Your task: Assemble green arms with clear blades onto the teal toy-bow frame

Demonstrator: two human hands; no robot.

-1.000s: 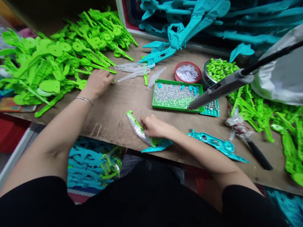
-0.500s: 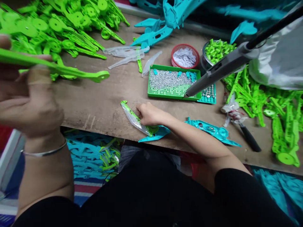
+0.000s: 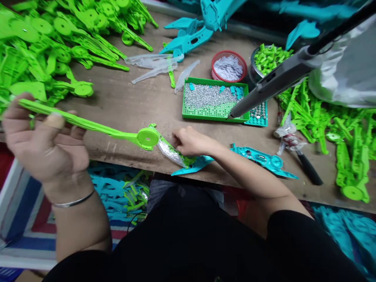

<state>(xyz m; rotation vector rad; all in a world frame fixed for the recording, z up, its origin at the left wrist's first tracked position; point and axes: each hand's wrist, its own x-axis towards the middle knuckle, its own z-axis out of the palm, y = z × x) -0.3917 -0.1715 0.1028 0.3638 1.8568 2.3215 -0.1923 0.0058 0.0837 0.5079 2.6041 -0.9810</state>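
My left hand grips a long green plastic arm between thumb and fingers. The arm's round disc end points right and overlaps the tip of another part in my view. My right hand is curled closed over a green strip with a clear plastic cover, resting against it. Whatever its fingertips hold is hidden. That strip lies on a pointed teal plastic piece at the bench's front edge. Just right of it, partly behind my forearm, is a teal shell with small parts inside.
A green tray of screws stands mid-bench, under a grey electric screwdriver. Behind are a red basket and a bowl of green pieces. Green arms are heaped at left. A black-handled tool lies right.
My left hand has moved down and right with the green arm, bringing its disc end into view near the right hand. My right hand has barely moved.
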